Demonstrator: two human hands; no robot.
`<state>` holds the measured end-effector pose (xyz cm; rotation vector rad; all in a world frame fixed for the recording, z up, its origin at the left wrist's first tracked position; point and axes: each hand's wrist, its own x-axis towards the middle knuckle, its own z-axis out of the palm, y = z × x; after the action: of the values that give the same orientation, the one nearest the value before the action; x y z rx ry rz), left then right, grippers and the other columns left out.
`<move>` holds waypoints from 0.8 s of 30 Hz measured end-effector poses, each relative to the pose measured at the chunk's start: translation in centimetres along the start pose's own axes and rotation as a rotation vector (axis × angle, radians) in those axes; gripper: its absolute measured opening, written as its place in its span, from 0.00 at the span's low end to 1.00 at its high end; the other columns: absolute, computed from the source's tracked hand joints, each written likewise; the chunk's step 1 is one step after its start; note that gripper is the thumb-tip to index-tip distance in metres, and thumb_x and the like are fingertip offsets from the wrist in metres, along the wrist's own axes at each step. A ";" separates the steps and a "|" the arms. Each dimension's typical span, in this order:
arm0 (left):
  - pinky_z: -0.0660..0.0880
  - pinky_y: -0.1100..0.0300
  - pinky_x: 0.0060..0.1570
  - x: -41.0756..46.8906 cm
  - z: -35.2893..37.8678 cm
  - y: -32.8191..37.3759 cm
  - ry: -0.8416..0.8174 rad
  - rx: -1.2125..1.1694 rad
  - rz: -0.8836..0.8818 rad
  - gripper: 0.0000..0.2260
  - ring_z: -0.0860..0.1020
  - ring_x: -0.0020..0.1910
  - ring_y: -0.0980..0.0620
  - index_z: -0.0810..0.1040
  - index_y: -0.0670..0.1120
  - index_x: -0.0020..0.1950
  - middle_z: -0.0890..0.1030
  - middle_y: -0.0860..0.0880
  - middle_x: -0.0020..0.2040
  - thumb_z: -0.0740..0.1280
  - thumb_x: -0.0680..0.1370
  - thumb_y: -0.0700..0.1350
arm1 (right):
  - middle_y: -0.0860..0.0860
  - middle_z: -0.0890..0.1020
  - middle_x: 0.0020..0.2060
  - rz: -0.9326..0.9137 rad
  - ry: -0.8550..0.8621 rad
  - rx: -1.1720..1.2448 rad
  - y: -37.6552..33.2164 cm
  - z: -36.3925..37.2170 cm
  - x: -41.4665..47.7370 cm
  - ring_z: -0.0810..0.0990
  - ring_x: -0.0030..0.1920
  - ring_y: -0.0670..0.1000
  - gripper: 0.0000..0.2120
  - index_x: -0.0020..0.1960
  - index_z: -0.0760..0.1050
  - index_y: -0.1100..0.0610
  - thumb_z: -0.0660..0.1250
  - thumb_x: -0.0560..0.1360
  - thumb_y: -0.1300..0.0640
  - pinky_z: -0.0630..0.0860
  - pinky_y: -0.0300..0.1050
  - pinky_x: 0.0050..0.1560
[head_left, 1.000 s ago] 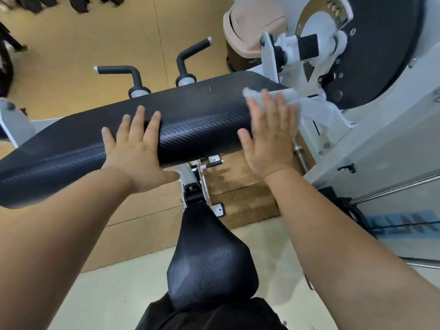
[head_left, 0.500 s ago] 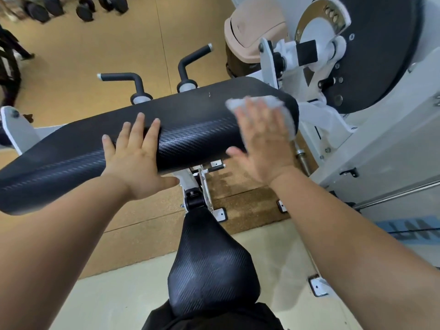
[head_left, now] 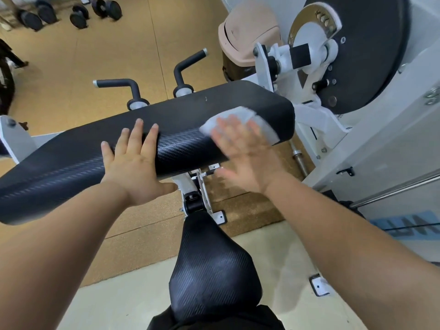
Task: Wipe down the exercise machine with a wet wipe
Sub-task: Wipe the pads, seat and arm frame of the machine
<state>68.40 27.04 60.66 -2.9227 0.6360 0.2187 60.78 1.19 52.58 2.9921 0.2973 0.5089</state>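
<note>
- Right hand [head_left: 245, 158], fingers straight, pressed the wet wipe [head_left: 240, 122] flat on the arm pad [head_left: 166, 129], centre-right of frame.
- Left hand [head_left: 135, 165] rested flat on the pad, fingers extended.
- Unpinched, the wipe could bunch or slide off the pad's right end.

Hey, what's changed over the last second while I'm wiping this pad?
The right hand slid the wet wipe leftward along the black pad, away from its right end. The left hand stayed flat on the pad, and the wipe stayed pressed under the right hand.
</note>
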 end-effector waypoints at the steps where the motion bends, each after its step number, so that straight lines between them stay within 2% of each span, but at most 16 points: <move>1: 0.43 0.32 0.76 0.0 0.0 0.0 0.002 0.003 0.000 0.60 0.41 0.82 0.40 0.34 0.54 0.81 0.36 0.47 0.83 0.72 0.66 0.72 | 0.55 0.47 0.83 0.143 0.008 0.046 1.4 -0.3 -0.2 0.43 0.83 0.57 0.39 0.84 0.45 0.54 0.51 0.82 0.34 0.37 0.59 0.81; 4: 0.43 0.32 0.76 -0.1 0.1 0.1 0.008 0.014 -0.005 0.60 0.41 0.82 0.40 0.34 0.54 0.81 0.36 0.47 0.82 0.72 0.66 0.72 | 0.58 0.49 0.83 0.621 0.045 0.230 2.1 -1.3 0.2 0.42 0.83 0.59 0.39 0.84 0.49 0.57 0.53 0.82 0.36 0.41 0.64 0.81; 6: 0.43 0.31 0.76 -0.1 0.0 0.1 0.007 0.008 -0.005 0.61 0.41 0.82 0.40 0.34 0.54 0.81 0.36 0.47 0.82 0.72 0.66 0.72 | 0.59 0.45 0.83 0.777 0.040 0.318 -0.5 -2.0 1.6 0.39 0.82 0.60 0.40 0.84 0.46 0.59 0.50 0.81 0.35 0.40 0.66 0.80; 7: 0.43 0.31 0.76 -0.1 0.0 0.0 0.005 0.006 -0.004 0.60 0.41 0.82 0.40 0.33 0.54 0.81 0.36 0.47 0.82 0.71 0.66 0.72 | 0.58 0.42 0.83 0.775 0.006 0.340 -2.2 -2.4 2.4 0.37 0.82 0.60 0.42 0.84 0.44 0.58 0.48 0.80 0.33 0.38 0.66 0.80; 8: 0.43 0.31 0.76 -0.1 -0.1 0.0 0.002 0.005 -0.003 0.60 0.41 0.82 0.40 0.33 0.54 0.81 0.36 0.47 0.82 0.71 0.66 0.72 | 0.57 0.37 0.82 0.683 -0.050 0.321 -4.3 -2.6 3.1 0.34 0.82 0.59 0.42 0.83 0.39 0.57 0.45 0.80 0.32 0.35 0.65 0.79; 10: 0.43 0.32 0.76 -0.1 -0.1 0.0 -0.003 0.000 0.002 0.60 0.41 0.82 0.40 0.33 0.54 0.81 0.35 0.47 0.82 0.70 0.66 0.73 | 0.55 0.31 0.81 0.331 -0.163 0.201 -8.2 -2.5 3.2 0.29 0.80 0.58 0.43 0.81 0.29 0.56 0.39 0.80 0.30 0.32 0.64 0.78; 12: 0.43 0.32 0.76 -0.1 -0.1 0.0 -0.005 -0.007 0.006 0.60 0.41 0.82 0.41 0.34 0.55 0.81 0.35 0.48 0.82 0.69 0.65 0.74 | 0.53 0.34 0.82 0.025 -0.162 0.082 -9.1 -1.9 2.7 0.31 0.81 0.55 0.42 0.81 0.29 0.55 0.40 0.81 0.30 0.33 0.60 0.80; 14: 0.43 0.31 0.76 0.0 -0.1 -0.2 -0.002 -0.011 0.012 0.60 0.41 0.82 0.41 0.34 0.55 0.81 0.35 0.48 0.82 0.70 0.65 0.74 | 0.50 0.38 0.83 -0.090 -0.101 0.045 -6.4 -1.8 2.7 0.35 0.82 0.52 0.40 0.83 0.35 0.53 0.44 0.81 0.31 0.35 0.57 0.81; 15: 0.43 0.31 0.76 0.0 -0.1 -0.2 -0.001 -0.013 0.014 0.60 0.41 0.82 0.41 0.34 0.55 0.81 0.35 0.48 0.82 0.71 0.65 0.72 | 0.50 0.43 0.84 -0.050 -0.071 0.072 -4.7 -1.7 2.7 0.40 0.83 0.52 0.40 0.84 0.39 0.52 0.48 0.81 0.32 0.38 0.58 0.81; 17: 0.43 0.31 0.76 0.1 0.0 -0.3 0.005 -0.016 0.023 0.61 0.41 0.82 0.40 0.34 0.55 0.81 0.36 0.48 0.82 0.73 0.65 0.71 | 0.53 0.54 0.83 0.207 -0.029 0.157 -1.4 -1.8 1.9 0.49 0.83 0.55 0.40 0.84 0.48 0.53 0.55 0.80 0.34 0.46 0.62 0.81; 19: 0.44 0.31 0.76 0.0 0.2 -0.4 0.017 -0.018 0.027 0.61 0.42 0.82 0.40 0.33 0.55 0.81 0.36 0.48 0.82 0.74 0.65 0.70 | 0.56 0.54 0.83 0.490 0.032 0.202 0.8 -1.7 0.9 0.47 0.83 0.57 0.38 0.83 0.50 0.56 0.52 0.82 0.36 0.44 0.63 0.81; 21: 0.44 0.31 0.75 0.0 0.3 -0.4 0.025 -0.015 0.028 0.62 0.42 0.82 0.40 0.33 0.54 0.81 0.36 0.47 0.82 0.74 0.65 0.69 | 0.57 0.51 0.83 0.682 0.069 0.251 0.5 -1.7 1.0 0.44 0.83 0.58 0.38 0.83 0.50 0.59 0.49 0.82 0.37 0.41 0.63 0.81; 23: 0.45 0.30 0.75 0.0 0.2 -0.4 0.025 -0.009 0.032 0.62 0.42 0.82 0.39 0.33 0.54 0.81 0.36 0.47 0.82 0.75 0.64 0.69 | 0.58 0.49 0.83 0.718 0.057 0.259 -1.7 -1.7 2.1 0.42 0.83 0.59 0.39 0.83 0.48 0.60 0.49 0.82 0.36 0.38 0.64 0.80; 24: 0.45 0.30 0.75 0.0 0.2 -0.4 0.021 -0.010 0.034 0.62 0.41 0.82 0.39 0.33 0.54 0.81 0.36 0.47 0.82 0.75 0.64 0.69 | 0.57 0.49 0.83 0.620 0.052 0.245 -3.1 -1.6 2.5 0.42 0.83 0.59 0.40 0.83 0.47 0.59 0.50 0.81 0.36 0.37 0.63 0.80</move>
<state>68.51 27.46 60.54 -2.9295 0.6894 0.1963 62.03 4.78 54.55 3.2771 -0.6329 0.6332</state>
